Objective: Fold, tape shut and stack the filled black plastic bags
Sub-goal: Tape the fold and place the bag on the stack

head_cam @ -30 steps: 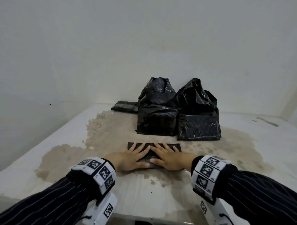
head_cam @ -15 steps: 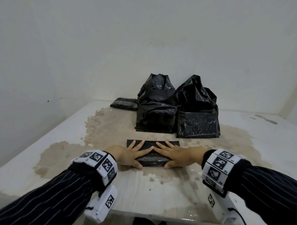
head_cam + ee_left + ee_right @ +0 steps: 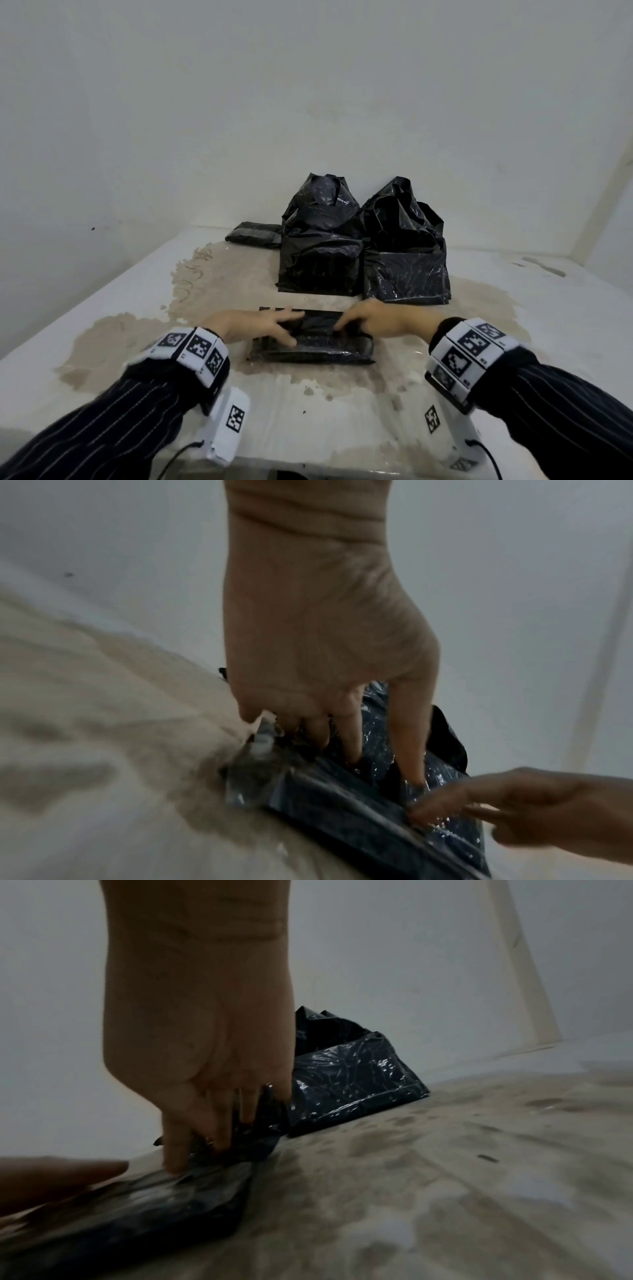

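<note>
A flat, filled black bag (image 3: pixel 310 347) lies on the stained table (image 3: pixel 342 411) in front of me. My left hand (image 3: pixel 263 325) holds its left part, thumb on the near side and fingers tucked into the crumpled plastic (image 3: pixel 377 750). My right hand (image 3: pixel 366 322) grips its right part, fingers curled into the bunched flap (image 3: pixel 253 1131). In the left wrist view my left hand (image 3: pixel 342 723) points down onto the bag, and the right wrist view shows my right hand (image 3: pixel 205 1118) doing the same. The bag's far edge is hidden under both hands.
Two filled black bags stand upright just behind, one on the left (image 3: pixel 320 263) and one on the right (image 3: pixel 406 274). A flat folded black bag (image 3: pixel 253 234) lies at the back left by the wall. Walls close the table's far side and left side.
Both hands were pressing flat on the bag's middle with fingers spread. They have slid apart toward its ends and curled into the plastic, which now bunches between them.
</note>
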